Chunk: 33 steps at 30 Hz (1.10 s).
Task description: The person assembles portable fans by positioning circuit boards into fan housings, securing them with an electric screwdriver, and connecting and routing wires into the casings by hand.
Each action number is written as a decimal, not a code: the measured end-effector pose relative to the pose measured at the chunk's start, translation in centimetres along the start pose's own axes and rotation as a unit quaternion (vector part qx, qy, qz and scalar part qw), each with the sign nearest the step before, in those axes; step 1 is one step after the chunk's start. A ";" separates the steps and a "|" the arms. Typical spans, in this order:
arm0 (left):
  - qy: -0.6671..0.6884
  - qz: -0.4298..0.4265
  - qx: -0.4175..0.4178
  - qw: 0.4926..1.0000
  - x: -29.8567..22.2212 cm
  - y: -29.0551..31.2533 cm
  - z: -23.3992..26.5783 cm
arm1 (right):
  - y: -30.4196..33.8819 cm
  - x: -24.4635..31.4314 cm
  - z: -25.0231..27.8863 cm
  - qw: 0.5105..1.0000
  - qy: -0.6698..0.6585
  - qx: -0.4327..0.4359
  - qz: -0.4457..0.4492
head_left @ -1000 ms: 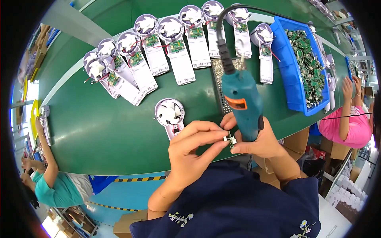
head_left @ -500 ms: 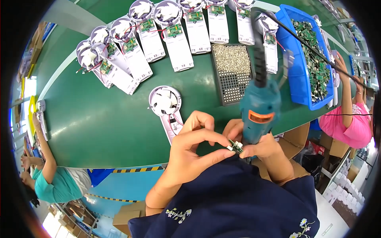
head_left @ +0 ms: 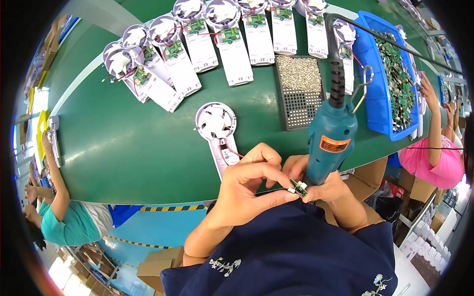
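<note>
A small green circuit board [head_left: 299, 188] with white sockets is between my two hands, close to my body. My left hand [head_left: 254, 180] has thumb and index finger closed on a small white connector [head_left: 291, 190] at the board's edge. In my right hand [head_left: 326, 185] are the board, pinched at its right side, and a teal electric screwdriver [head_left: 330, 140] held upright; its lower end is hidden. Beyond my left hand lies a white fan housing [head_left: 216, 122], with red wire running toward that hand. Where the wire ends is hidden by my fingers.
Several white fan units [head_left: 236, 61] with boards fitted lie along the far side. A black tray [head_left: 300, 106] of small metal screws and a blue bin [head_left: 377, 106] of circuit boards stand right of them. Co-workers sit at left and right. A cable rises from the screwdriver.
The view has shifted, so the table's things appear farther right. Both hands keep their hold on the connector, board and screwdriver; the board is turned slightly.
</note>
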State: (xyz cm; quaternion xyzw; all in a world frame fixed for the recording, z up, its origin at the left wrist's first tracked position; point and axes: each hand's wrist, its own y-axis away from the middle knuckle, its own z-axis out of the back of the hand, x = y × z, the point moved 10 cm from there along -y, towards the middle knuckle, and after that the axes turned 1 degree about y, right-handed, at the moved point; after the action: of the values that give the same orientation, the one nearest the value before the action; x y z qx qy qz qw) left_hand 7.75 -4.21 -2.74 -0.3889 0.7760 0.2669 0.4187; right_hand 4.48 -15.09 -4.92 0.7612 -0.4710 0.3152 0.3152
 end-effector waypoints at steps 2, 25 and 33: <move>-0.001 -0.005 -0.001 1.000 0.0 0.0 0.1 | 0.0 -0.2 0.1 1.000 0.005 -0.005 -0.001; -0.560 -0.133 -0.126 0.808 -5.4 1.5 6.2 | -1.9 0.1 1.1 0.974 0.203 -0.087 -0.043; -0.357 -0.158 -0.292 0.873 -5.0 3.2 10.6 | -5.8 3.7 -3.9 0.843 0.532 -0.046 0.069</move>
State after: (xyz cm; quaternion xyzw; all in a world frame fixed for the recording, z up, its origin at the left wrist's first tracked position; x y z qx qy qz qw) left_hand 11.47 7.30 -3.52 -0.4885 0.3888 0.5323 0.5717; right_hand 10.39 -11.88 -0.76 0.4270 -0.2958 0.6707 0.5295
